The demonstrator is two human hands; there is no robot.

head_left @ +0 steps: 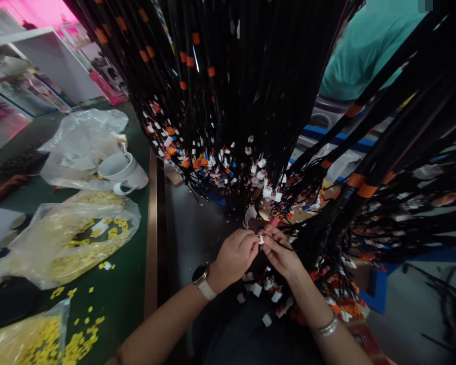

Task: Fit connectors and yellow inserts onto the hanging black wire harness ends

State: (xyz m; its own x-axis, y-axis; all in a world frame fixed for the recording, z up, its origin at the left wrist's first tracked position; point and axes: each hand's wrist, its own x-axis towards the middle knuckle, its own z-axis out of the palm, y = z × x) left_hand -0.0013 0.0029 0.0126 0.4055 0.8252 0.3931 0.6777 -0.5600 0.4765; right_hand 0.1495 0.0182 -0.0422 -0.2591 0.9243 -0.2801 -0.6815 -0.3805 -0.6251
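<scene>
Pinching one small white connector between fingertips of left hand and right hand, both closed on it, just under hanging black wire bundles. Could slip out, being tiny, and get lost among loose connectors below

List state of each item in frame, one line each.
left hand: pinching white connector
right hand: pinching the same connector
wire harness bundle: hanging, connector ends down
white mug: tipped on its side
clear bag of yellow parts: open, pieces spilled on the green table
</scene>
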